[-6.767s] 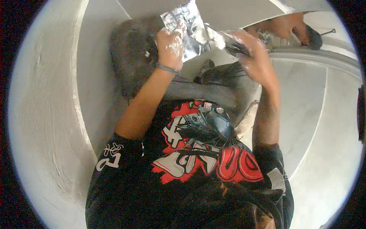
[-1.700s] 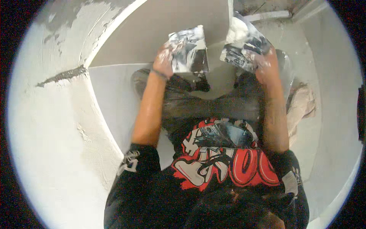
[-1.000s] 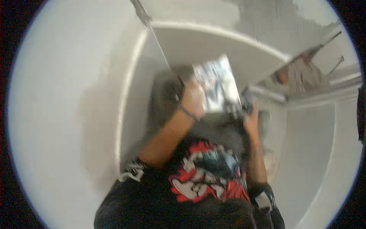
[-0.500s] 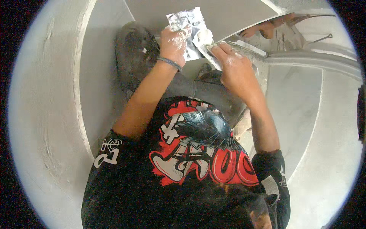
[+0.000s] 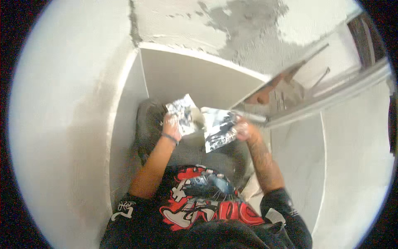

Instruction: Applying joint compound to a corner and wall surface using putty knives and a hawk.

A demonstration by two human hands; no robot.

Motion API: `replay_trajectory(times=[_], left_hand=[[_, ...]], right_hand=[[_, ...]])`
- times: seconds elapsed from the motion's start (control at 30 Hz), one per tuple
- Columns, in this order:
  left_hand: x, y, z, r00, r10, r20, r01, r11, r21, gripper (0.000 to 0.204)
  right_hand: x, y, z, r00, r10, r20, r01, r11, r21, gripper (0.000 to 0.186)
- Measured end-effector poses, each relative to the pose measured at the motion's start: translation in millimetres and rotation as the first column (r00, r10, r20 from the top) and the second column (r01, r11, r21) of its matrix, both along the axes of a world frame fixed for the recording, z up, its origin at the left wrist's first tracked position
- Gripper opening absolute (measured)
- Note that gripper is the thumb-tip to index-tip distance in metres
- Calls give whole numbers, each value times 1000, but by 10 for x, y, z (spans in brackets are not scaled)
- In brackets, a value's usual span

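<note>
My left hand [image 5: 172,128] grips a square steel plastering blade [image 5: 182,113], smeared with pale filler, near the centre of the view. Just right of it, my right hand [image 5: 243,128] has hold of a second, similar smeared blade [image 5: 217,130]. Both blades lie flat side by side above my dark trousers [image 5: 195,153], their inner edges close together; whether they touch I cannot tell. A lump of pale filler seems to sit at the inner edge of the left blade. The blades' handles are mostly hidden by my fingers.
Pale plastered wall [image 5: 62,124] rises on the left, and a grey-patched plaster surface [image 5: 248,20] spans the top above a smooth panel [image 5: 182,70]. At upper right, a narrow opening [image 5: 311,83] shows tools and a blurred skin-coloured shape. A crumpled beige item [image 5: 251,189] lies beside my right side.
Half a second ago the blades overlapped; now my hands have parted them side by side. The view has tilted, so hands and body sit lower and more patched plaster shows at the top.
</note>
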State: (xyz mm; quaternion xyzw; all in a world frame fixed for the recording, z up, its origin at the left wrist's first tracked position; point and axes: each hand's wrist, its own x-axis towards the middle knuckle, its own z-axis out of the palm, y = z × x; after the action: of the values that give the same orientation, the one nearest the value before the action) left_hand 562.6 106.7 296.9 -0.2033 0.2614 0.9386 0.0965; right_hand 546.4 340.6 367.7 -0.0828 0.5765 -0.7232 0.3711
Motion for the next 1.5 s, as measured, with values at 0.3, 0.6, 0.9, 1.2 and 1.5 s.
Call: replay_trajectory(times=[0.3,0.6,0.9,1.2,1.5], left_hand=[[503,-58,-559,970,-60,-237,135,939,315,40],[469,-187,-578,878,-86,-472,191,965,179,41],[648,-251,-450,942,-52,-332,133,965,228,38],[753,-272,-264,952,-28,-306,105,965,239,41],[669,-253,-686,960,-29,-279,80,981,175,46]], right_hand=[[-231,-226,180,745,-621,-242,519,768,-374,49],[-450,-1420,2050,-587,655,-476,634,737,234,37],[-1469,-1920,2043,-791,576,209,612,735,292,24],[-1995,-1875,1960,-838,516,177,542,749,381,26],[-1806,-845,2100,-680,705,203,705,551,446,32]])
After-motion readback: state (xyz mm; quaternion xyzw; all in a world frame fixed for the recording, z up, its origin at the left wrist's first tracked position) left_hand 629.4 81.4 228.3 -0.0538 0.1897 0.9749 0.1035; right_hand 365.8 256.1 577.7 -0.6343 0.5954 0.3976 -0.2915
